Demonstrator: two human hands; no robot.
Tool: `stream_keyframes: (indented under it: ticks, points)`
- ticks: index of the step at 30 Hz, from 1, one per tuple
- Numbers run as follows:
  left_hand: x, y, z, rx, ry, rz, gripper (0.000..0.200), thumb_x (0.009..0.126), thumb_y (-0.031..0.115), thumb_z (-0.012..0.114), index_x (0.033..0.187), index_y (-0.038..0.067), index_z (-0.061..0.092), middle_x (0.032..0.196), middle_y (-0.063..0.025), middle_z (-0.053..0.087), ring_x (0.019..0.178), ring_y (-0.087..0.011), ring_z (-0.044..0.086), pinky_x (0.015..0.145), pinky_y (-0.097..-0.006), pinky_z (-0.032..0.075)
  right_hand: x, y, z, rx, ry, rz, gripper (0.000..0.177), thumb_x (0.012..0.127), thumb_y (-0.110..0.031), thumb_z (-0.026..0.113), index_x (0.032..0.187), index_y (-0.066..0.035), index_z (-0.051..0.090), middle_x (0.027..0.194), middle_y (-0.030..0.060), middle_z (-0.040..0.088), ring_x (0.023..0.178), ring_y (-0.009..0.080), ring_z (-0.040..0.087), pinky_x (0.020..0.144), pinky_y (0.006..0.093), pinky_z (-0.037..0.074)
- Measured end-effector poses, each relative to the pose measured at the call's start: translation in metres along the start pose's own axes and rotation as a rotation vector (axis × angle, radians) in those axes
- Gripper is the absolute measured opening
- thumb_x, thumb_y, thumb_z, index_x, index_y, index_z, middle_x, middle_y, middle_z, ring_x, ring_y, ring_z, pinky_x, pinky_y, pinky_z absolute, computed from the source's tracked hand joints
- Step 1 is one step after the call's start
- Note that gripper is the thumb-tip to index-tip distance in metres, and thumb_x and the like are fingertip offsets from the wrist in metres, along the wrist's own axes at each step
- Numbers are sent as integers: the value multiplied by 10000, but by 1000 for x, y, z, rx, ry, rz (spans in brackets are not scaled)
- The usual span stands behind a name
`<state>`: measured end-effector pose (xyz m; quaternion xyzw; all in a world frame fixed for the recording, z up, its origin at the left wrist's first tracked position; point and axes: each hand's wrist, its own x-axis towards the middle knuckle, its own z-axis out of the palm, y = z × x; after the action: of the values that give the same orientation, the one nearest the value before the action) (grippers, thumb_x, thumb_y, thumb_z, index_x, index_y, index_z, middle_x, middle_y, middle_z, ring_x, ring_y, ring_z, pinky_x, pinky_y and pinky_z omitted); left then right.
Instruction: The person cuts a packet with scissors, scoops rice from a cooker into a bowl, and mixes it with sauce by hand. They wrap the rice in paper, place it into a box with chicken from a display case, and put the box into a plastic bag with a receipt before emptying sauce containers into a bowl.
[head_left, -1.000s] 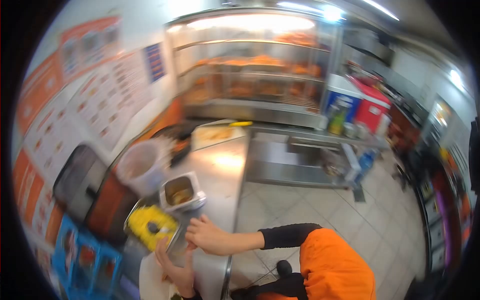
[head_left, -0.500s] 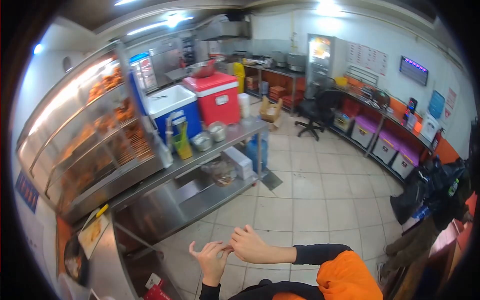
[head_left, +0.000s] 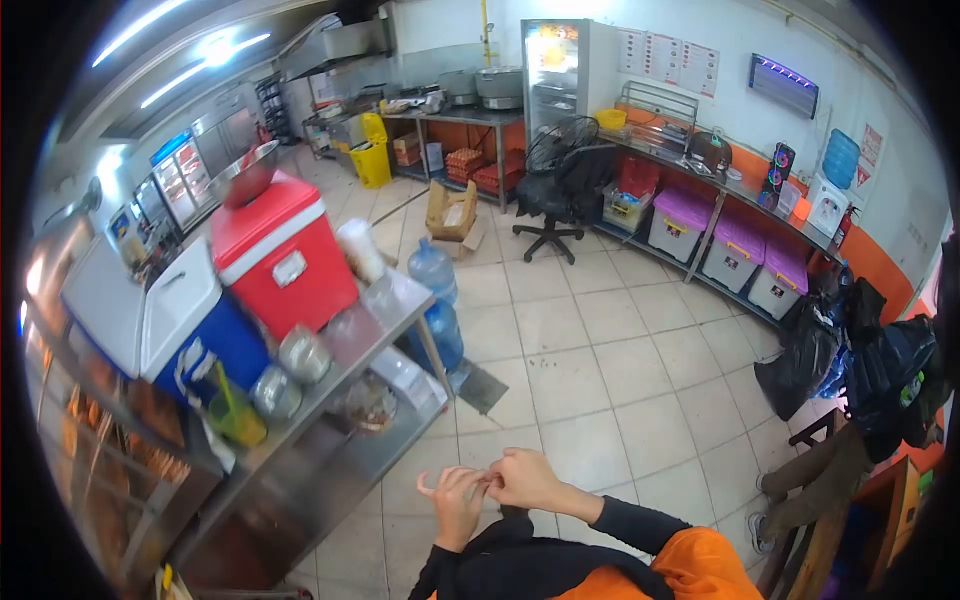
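Hands meet above the tiled floor [head_left: 600, 390].
The right hand [head_left: 527, 478] pinches the fingertips of the left hand [head_left: 455, 503], whose fingers hang loosely spread, as if picking something off; the steel table [head_left: 332, 388] stands near, left.

Left hand [head_left: 458, 505], right hand [head_left: 525, 480], fingertips together (above tiled floor [head_left: 600, 380]), near steel table [head_left: 345, 345]

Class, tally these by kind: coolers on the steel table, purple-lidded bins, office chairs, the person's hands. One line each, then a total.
Coolers: 2 (red cooler, blue cooler)
Purple-lidded bins: 3
Office chairs: 1
Hands: 2 (left hand, right hand)
Total: 8
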<state>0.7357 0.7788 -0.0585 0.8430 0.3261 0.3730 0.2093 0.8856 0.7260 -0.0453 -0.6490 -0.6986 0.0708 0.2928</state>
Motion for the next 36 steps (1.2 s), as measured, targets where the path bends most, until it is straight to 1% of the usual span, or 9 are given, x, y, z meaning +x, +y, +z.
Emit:
stream_keyframes:
  ticks: [8,14,19,25,29,31,33,35,36]
  points:
    - [206,-44,172,-177,-182,258,166,746,59,679,893,134,675,859,11,628,939,-175,577,962,-463,232,94,208,-31,564,210,726,229,695,-193,681,593,1,616,512,64,565,494,101,526,487,278,429]
    - [331,-87,312,-154,-377,420,143,815,137,625,956,124,644,915,-6,604,986,-173,550,948,-467,250,158,372,-21,1053,485,896,202,761,-116,648,631,38,647,602,72,627,538,103,551,517,244,452]
    - [453,-125,391,-2,-376,416,156,821,153,608,975,132,630,928,-4,595,997,-169,537,938,-462,260,264,490,-25,1038,491,925,157,771,-91,613,658,3,667,596,45,600,505,88,513,467,226,368]
    - [599,-196,412,300,-223,243,166,802,139,609,967,150,625,944,14,601,1001,-148,539,930,-456,269,441,601,-14,1500,116,1031,145,808,-153,640,765,-19,676,625,11,588,531,64,483,443,224,313]
    - [679,-260,407,339,-173,62,107,830,159,597,928,132,633,934,0,618,977,-172,559,927,-441,281,576,645,-13,1334,-180,900,172,851,-166,594,738,-46,642,610,23,574,477,81,455,426,226,313]
    - [706,-305,410,173,-69,-240,105,858,186,589,901,103,638,906,-29,637,933,-216,581,920,-418,299,637,682,3,1176,-297,738,190,870,-213,593,792,-48,646,644,30,592,514,85,481,451,228,341]
    - [733,-347,409,169,11,-337,133,874,209,581,906,92,636,888,-45,638,899,-224,591,929,-413,301,688,723,15,1096,-180,678,264,878,-290,587,826,-37,646,686,41,611,566,100,526,486,242,386]
    - [758,-387,408,152,88,-450,164,891,233,573,911,82,634,870,-61,638,865,-232,601,938,-409,303,712,802,62,662,149,629,268,863,-269,567,861,-8,629,694,52,609,609,119,552,515,263,420]
    - [770,-407,407,153,169,-507,166,884,230,584,895,74,639,854,-73,638,834,-238,606,915,-398,331,719,829,68,710,169,764,238,854,-245,549,877,-13,599,726,60,606,605,143,550,524,267,427]
